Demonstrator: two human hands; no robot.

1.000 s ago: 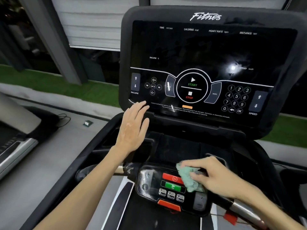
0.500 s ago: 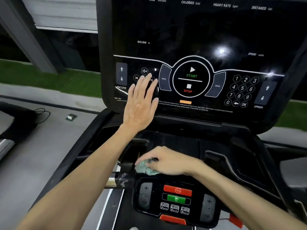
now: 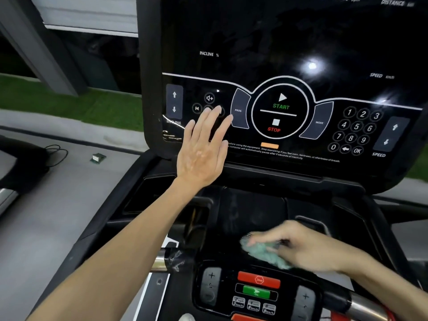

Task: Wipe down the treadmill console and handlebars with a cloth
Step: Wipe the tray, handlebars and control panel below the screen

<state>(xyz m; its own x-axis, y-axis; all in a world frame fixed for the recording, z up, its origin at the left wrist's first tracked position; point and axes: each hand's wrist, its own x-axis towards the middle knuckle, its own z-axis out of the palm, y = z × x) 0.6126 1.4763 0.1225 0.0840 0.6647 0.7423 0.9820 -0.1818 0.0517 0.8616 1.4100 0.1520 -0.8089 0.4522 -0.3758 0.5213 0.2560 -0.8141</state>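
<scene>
1. The right hand point(image 3: 310, 249) holds the crumpled pale green cloth point(image 3: 266, 254) with its fingers curled over the top of the bunch, pressing it down. The hand is blurred, so I cannot tell where the thumb sits.
2. The cloth lies on the black plastic shelf point(image 3: 252, 212), between the upright screen and the near control pad, right of centre. Bunching it under the fingers probably gives a thick pad that follows the shelf's dips.
3. The wad's long axis runs from far-left to near-right. Its far-left end pokes out past the fingertips and its near-right end trails under the palm, so the free edge points left along the shelf.
4. The small black control pad with red and green buttons point(image 3: 257, 290) sits just near of the cloth, apart from it.
5. The left hand point(image 3: 202, 154) lies flat with its fingers straight and slightly spread against the lower left of the glossy black treadmill console panel point(image 3: 278, 54), its fingertips over the media icons. It holds nothing and most likely steadies the person.
6. The silver metal handlebars point(image 3: 162, 260) flank the pad to left and right, and neither hand is touching them.
</scene>
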